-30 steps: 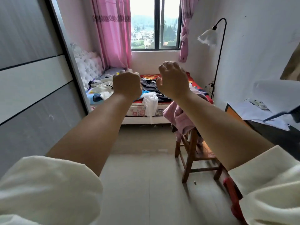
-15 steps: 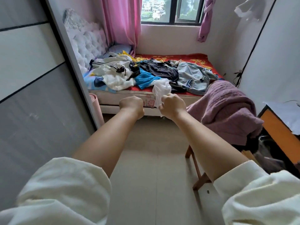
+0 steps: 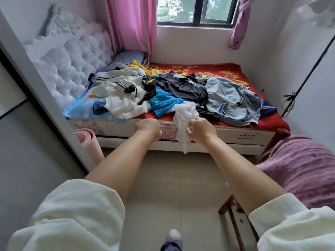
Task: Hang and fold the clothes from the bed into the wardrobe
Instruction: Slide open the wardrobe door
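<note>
A heap of clothes (image 3: 181, 91) covers the bed (image 3: 112, 126): white pieces with dark trim at the left, a blue top (image 3: 163, 104), dark garments in the middle, and light denim (image 3: 232, 100) at the right. A thin white garment (image 3: 183, 113) hangs over the bed's near edge. My left hand (image 3: 148, 128) and my right hand (image 3: 201, 130) are stretched out in front of me, both curled into fists and holding nothing. The right fist overlaps the white garment in view. The wardrobe's grey sliding door (image 3: 27, 142) fills the left side.
A rolled pink mat (image 3: 87, 142) leans between the wardrobe and the bed. A wooden chair with a purple blanket (image 3: 304, 169) stands at the right. A black lamp stand (image 3: 299, 87) runs along the right wall. My foot (image 3: 174, 236) is on the tiled floor.
I have walked closer to the bed and my view has tilted down. My fists dropped from chest height to the level of the bed's edge.
</note>
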Demonstrator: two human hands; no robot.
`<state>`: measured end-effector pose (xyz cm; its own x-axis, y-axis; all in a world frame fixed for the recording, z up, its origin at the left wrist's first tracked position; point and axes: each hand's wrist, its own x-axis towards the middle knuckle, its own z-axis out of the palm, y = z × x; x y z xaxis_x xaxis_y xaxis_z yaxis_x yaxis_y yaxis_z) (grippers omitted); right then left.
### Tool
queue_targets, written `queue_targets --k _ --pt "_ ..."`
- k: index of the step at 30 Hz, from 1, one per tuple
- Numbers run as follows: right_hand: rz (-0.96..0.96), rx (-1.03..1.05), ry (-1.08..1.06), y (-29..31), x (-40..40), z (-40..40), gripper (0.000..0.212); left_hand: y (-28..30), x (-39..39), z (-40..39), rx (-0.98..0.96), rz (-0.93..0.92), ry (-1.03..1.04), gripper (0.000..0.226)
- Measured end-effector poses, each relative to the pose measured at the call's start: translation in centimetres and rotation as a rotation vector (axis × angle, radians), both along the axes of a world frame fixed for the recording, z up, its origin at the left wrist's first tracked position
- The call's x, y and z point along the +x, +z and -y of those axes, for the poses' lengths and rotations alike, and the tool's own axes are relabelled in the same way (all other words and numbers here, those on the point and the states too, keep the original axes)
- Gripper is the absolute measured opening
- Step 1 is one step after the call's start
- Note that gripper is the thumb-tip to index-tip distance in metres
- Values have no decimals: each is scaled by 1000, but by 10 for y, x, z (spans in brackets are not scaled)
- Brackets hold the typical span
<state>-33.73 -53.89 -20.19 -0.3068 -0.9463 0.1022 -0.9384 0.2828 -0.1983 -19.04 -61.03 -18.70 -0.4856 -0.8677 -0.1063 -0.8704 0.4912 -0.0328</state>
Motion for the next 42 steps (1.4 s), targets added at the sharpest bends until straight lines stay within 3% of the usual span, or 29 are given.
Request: queue_targets --k 8,12,18,21,29,31,33,35,39,42 --pt "12 10 44 0 -78 170 28 -6 -62 173 44 15 62 28" --pt "0 6 130 0 -86 252 28 -12 -70 249 42 4 117 38" --pt "-3 -76 297 12 -57 358 28 5 -32 328 -109 99 172 33" --pt "-15 -89 445 19 -17 415 27 19 17 355 -163 83 351 33" --pt "114 -139 970 48 146 483 31 55 162 322 -400 -21 873 28" --pt "165 -152 1091 55 184 477 32 61 190 294 -582 -5 833 15" --pt "205 -183 1218 63 219 468 33 68 219 267 -698 118 796 26" --pt "271 -243 1283 70 240 460 37 70 243 249 -676 240 840 33" --pt "418 -440 1378 81 276 449 45 78 277 223 -689 395 760 14" --pt "501 -606 1389 91 295 445 48 87 293 221 -695 458 684 43"
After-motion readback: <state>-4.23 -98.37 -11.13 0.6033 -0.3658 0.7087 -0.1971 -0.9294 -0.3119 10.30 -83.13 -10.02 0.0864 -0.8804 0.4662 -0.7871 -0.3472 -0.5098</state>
